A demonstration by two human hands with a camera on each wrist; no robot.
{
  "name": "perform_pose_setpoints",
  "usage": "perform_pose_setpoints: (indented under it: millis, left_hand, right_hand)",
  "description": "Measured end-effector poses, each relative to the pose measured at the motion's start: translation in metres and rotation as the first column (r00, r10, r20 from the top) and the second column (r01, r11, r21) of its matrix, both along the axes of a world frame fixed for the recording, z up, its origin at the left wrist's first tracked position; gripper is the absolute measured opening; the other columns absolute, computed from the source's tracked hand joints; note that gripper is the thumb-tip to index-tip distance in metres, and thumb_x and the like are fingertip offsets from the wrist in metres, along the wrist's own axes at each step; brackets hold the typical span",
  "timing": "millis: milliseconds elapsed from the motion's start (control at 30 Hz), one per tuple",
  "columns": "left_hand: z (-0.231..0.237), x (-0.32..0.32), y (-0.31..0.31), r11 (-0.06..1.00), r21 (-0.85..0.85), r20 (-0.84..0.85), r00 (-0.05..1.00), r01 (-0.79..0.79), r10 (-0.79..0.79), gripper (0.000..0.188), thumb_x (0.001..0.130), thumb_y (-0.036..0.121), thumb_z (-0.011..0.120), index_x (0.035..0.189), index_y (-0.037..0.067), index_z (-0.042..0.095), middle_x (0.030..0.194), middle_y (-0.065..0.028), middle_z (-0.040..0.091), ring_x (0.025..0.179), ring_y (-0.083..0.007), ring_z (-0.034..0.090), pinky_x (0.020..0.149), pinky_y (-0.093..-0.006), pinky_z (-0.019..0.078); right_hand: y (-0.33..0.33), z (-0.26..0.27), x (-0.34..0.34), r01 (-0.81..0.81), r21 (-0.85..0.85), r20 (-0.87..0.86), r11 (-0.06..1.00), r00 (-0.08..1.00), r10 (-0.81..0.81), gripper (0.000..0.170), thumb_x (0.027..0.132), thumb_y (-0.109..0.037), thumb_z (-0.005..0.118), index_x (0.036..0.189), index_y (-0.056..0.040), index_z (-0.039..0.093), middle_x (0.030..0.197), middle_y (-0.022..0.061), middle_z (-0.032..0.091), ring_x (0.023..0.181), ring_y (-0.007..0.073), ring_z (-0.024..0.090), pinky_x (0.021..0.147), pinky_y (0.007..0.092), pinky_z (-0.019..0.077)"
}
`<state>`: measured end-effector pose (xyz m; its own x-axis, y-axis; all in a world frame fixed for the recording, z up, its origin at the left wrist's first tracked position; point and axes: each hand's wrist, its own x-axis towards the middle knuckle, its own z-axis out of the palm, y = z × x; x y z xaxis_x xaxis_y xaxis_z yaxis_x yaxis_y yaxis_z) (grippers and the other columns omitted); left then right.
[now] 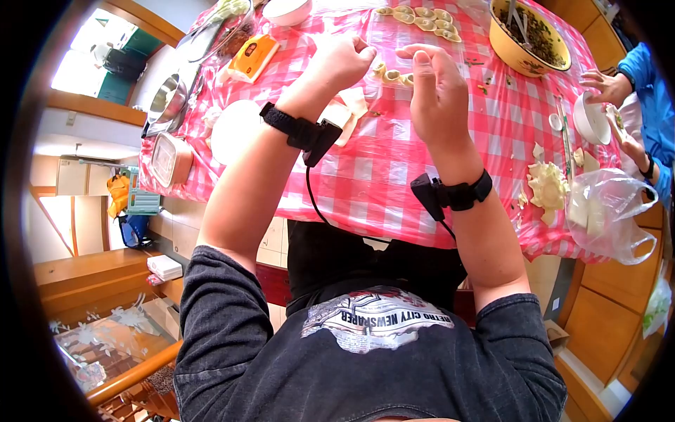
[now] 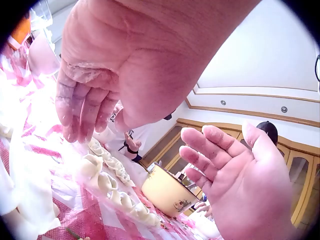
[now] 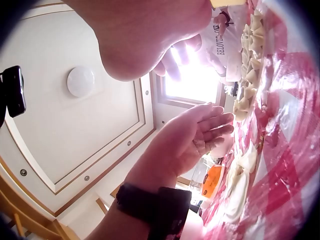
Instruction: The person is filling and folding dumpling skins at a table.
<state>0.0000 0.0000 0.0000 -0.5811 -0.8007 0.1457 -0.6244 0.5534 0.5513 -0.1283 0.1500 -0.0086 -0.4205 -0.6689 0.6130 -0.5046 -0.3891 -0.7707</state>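
My left hand [image 1: 336, 69] hovers over the tablecloth with its fingers loosely bent, and nothing shows in it. Facing it, my right hand [image 1: 439, 98] is raised with the palm turned inward; its empty palm and relaxed fingers show in the left wrist view. Between and just beyond the hands lies a short row of folded dumplings [image 1: 391, 75]. Farther back sits another group of dumplings [image 1: 425, 22]. Pale flat dough wrappers [image 1: 354, 102] lie beside my left wrist, partly hidden by it.
A yellow pot [image 1: 517, 53] of dark chopped filling stands back right. An orange packet [image 1: 253, 58], a metal bowl [image 1: 167, 98] and a plastic container [image 1: 172, 162] are at left. Another person's hands [image 1: 612, 88] work near a white bowl [image 1: 590, 119]; dough scraps [image 1: 547, 186] and a plastic bag [image 1: 612, 211] lie nearer.
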Motion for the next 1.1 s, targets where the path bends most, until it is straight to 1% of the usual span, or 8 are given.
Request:
perform_pose_setpoints:
  millis: [200,367,600,700,900,967,1033,1100]
  left_hand:
    - [0.007,0.007,0.009,1.000,-0.004,-0.075,0.997,-0.008,0.008,0.037,0.091,0.031,0.066,0.104,-0.003,0.071,0.091,-0.0199,0.073,0.083,-0.0280,0.070,0.079,-0.0378,0.0531]
    - [0.009,0.013,0.013,0.999,-0.024,-0.133,0.990,0.038,-0.040,0.035,0.092,0.028,0.066,0.105,-0.005,0.070,0.091,-0.0194,0.073,0.083,-0.0280,0.070,0.079,-0.0375,0.0533]
    - [0.018,0.022,0.030,0.999,-0.035,-0.154,0.987,0.036,-0.041,0.035,0.093,0.028,0.067,0.107,-0.004,0.069,0.094,-0.0177,0.073,0.085,-0.0262,0.070,0.079,-0.0359,0.0536]
    - [0.023,0.027,0.040,0.999,0.022,-0.174,0.984,0.043,-0.038,0.033,0.094,0.027,0.066,0.108,-0.003,0.069,0.095,-0.0165,0.073,0.086,-0.0235,0.070,0.079,-0.0340,0.0536]
    - [0.027,0.036,0.055,0.987,0.126,-0.224,0.972,0.102,-0.072,0.033,0.098,0.026,0.064,0.110,-0.004,0.068,0.095,-0.0116,0.074,0.087,-0.0161,0.070,0.079,-0.0302,0.0540]
    - [0.029,0.038,0.058,0.984,0.137,-0.224,0.971,0.113,-0.081,0.031,0.098,0.024,0.064,0.110,-0.005,0.067,0.097,-0.0100,0.073,0.089,-0.0142,0.070,0.081,-0.0284,0.0542]
    - [0.031,0.040,0.062,0.945,0.284,-0.313,0.947,0.164,-0.070,0.028,0.099,0.020,0.063,0.110,-0.005,0.067,0.098,-0.0103,0.073,0.089,-0.0140,0.069,0.080,-0.0274,0.0544]
    - [0.035,0.042,0.068,0.928,0.322,-0.338,0.938,0.190,-0.074,0.026,0.100,0.018,0.062,0.109,-0.005,0.066,0.097,-0.0097,0.072,0.088,-0.0132,0.069,0.080,-0.0266,0.0545]
  right_hand:
    - [-0.003,-0.003,0.001,0.005,-0.018,0.019,1.000,1.000,-0.005,0.026,0.102,-0.024,0.054,0.100,-0.0004,0.066,0.092,0.0162,0.069,0.086,0.0289,0.066,0.076,0.0375,0.0511]
    - [-0.005,-0.002,0.003,-0.053,-0.065,0.131,0.997,0.989,0.061,0.030,0.105,-0.026,0.050,0.106,0.0007,0.064,0.090,0.0138,0.069,0.075,0.0186,0.066,0.066,0.0310,0.0525]
    - [0.000,0.002,0.006,-0.084,0.039,0.196,0.996,0.978,0.074,0.032,0.106,-0.027,0.048,0.107,0.0010,0.063,0.092,0.0099,0.070,0.073,0.0102,0.061,0.067,0.0270,0.0508]
    - [-0.005,-0.001,0.008,-0.070,-0.033,0.216,0.997,0.973,0.076,0.032,0.106,-0.028,0.048,0.107,0.0003,0.064,0.093,0.0085,0.071,0.071,0.0095,0.059,0.067,0.0265,0.0497]
    - [-0.001,0.001,0.007,-0.036,0.032,0.163,0.999,0.986,0.030,0.028,0.105,-0.025,0.050,0.107,-0.0015,0.064,0.097,0.0073,0.072,0.071,0.0090,0.059,0.068,0.0255,0.0495]
    - [-0.001,0.000,0.007,-0.056,0.083,0.216,0.995,0.976,0.037,0.024,0.103,-0.023,0.055,0.107,-0.0019,0.064,0.096,0.0071,0.072,0.071,0.0090,0.060,0.067,0.0248,0.0492]
    - [-0.004,-0.003,0.008,-0.046,0.055,0.220,0.997,0.975,0.033,0.022,0.102,-0.022,0.057,0.107,-0.0019,0.064,0.095,0.0066,0.072,0.070,0.0085,0.059,0.064,0.0248,0.0483]
    - [-0.006,-0.005,0.009,-0.035,0.028,0.226,0.999,0.974,0.028,0.021,0.101,-0.022,0.059,0.107,-0.0020,0.065,0.094,0.0062,0.071,0.068,0.0079,0.058,0.062,0.0247,0.0473]
